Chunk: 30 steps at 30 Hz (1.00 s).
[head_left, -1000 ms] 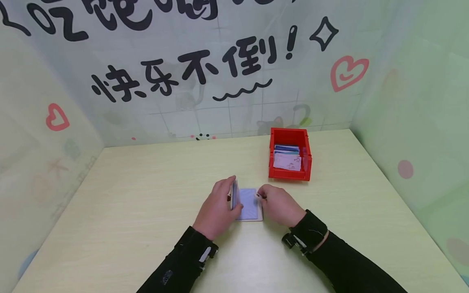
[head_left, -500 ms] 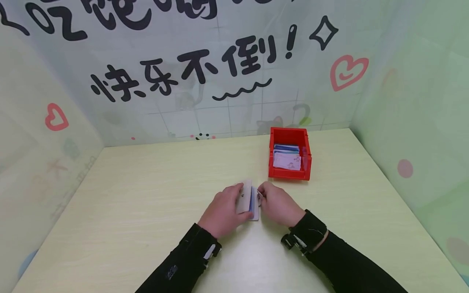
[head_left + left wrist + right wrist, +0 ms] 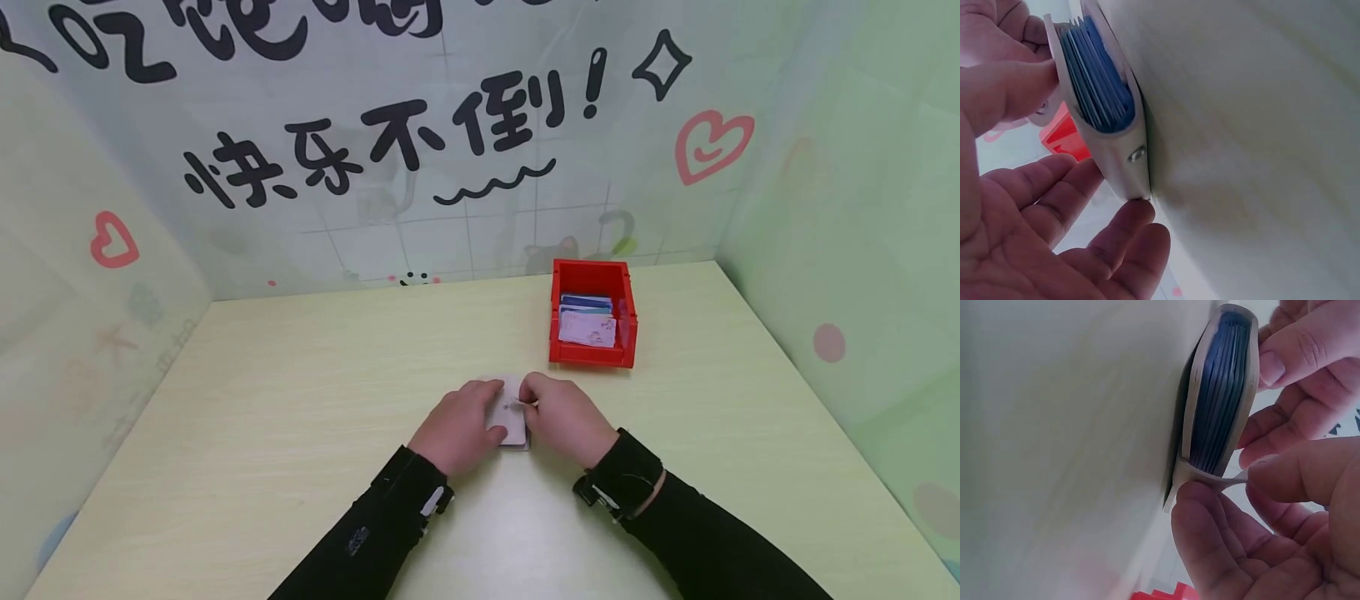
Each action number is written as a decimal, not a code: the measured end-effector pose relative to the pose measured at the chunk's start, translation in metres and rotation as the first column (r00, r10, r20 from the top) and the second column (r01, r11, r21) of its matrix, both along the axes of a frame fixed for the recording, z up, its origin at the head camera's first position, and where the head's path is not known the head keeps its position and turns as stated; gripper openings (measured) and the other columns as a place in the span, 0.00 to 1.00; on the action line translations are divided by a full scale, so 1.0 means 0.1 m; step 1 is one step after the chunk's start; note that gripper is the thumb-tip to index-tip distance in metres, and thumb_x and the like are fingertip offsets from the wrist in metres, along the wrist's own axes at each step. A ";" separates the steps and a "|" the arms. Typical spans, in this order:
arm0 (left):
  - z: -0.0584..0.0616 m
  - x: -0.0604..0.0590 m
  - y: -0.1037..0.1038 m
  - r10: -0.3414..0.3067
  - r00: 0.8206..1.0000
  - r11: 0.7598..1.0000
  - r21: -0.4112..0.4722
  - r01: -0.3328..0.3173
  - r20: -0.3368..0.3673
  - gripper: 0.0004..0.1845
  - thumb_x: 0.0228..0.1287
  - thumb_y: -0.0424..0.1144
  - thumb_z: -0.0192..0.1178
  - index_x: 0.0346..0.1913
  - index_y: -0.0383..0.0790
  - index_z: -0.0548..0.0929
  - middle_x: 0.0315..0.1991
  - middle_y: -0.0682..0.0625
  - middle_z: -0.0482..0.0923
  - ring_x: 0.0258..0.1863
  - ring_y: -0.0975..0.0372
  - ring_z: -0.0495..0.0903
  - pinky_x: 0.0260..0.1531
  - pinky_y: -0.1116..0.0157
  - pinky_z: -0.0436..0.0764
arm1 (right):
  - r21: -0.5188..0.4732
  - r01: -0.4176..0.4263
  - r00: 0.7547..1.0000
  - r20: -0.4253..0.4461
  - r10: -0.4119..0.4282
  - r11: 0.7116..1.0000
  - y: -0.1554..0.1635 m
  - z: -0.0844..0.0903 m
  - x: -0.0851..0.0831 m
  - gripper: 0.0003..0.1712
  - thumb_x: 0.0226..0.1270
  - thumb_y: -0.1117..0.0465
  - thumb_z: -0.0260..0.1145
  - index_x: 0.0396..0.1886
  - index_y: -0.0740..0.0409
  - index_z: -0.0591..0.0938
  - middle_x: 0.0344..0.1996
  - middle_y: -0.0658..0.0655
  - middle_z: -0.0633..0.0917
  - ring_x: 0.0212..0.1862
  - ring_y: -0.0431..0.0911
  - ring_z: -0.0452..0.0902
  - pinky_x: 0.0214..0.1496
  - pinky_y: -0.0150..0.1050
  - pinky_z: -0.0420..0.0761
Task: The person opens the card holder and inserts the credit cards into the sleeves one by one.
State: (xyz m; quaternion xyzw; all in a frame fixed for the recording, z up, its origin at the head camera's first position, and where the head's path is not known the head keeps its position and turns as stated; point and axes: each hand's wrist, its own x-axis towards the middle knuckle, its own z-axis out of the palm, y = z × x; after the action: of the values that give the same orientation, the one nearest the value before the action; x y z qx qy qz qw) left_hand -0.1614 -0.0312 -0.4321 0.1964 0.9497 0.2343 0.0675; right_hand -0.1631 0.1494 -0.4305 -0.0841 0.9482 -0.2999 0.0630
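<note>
A pale card holder (image 3: pixel 513 429) lies folded over on the table, between both hands. Its blue inner sleeves (image 3: pixel 1222 394) show as a thick stack from the end, and a metal snap (image 3: pixel 1137 154) sits on its rounded spine. My left hand (image 3: pixel 456 429) holds it from the left, thumb on the top cover and fingertips at the spine. On the other side, my right hand (image 3: pixel 566 421) pinches the holder's narrow closing strap (image 3: pixel 1230 482) between thumb and fingers, bent up round the edge towards the top cover.
Behind the right hand stands a red open bin (image 3: pixel 592 358) with several cards (image 3: pixel 588 329) in it. The pale wooden table (image 3: pixel 315 400) meets printed cloth walls (image 3: pixel 360 242) at the back and sides.
The left hand has swung the raised cover over to the right and down onto the blue sleeves, folding the holder. The right hand keeps its pinch on the strap and has shifted slightly left.
</note>
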 end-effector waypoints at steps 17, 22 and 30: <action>-0.01 -0.01 0.01 -0.005 0.999 0.999 -0.037 0.004 -0.038 0.34 0.70 0.45 0.69 0.74 0.38 0.74 0.70 0.42 0.78 0.67 0.48 0.80 0.69 0.51 0.79 | 0.193 -0.110 0.990 -0.063 0.124 0.975 -0.14 0.03 -0.03 0.11 0.67 0.64 0.75 0.48 0.54 0.89 0.40 0.55 0.87 0.41 0.47 0.78 0.52 0.42 0.86; -0.01 0.00 0.01 0.000 1.000 1.000 -0.031 -0.001 -0.031 0.34 0.69 0.46 0.70 0.74 0.38 0.74 0.70 0.42 0.78 0.67 0.47 0.80 0.69 0.51 0.79 | 0.195 -0.107 0.988 -0.087 0.126 0.975 -0.13 0.03 -0.02 0.12 0.65 0.63 0.77 0.48 0.53 0.90 0.40 0.55 0.86 0.41 0.46 0.78 0.51 0.41 0.86; -0.01 0.00 0.00 0.009 1.000 0.999 -0.031 -0.009 -0.027 0.34 0.70 0.45 0.69 0.75 0.37 0.74 0.70 0.42 0.78 0.68 0.48 0.79 0.70 0.51 0.78 | 0.201 -0.107 0.991 -0.059 0.121 0.974 -0.13 0.06 -0.05 0.13 0.65 0.62 0.77 0.48 0.57 0.89 0.39 0.54 0.86 0.42 0.46 0.79 0.52 0.40 0.87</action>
State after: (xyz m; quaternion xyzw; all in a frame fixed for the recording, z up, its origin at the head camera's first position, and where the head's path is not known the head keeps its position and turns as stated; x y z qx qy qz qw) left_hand -0.1614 -0.0308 -0.4330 0.1942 0.9550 0.2170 0.0568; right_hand -0.1683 0.1361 -0.4245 -0.1423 0.9685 -0.1970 0.0544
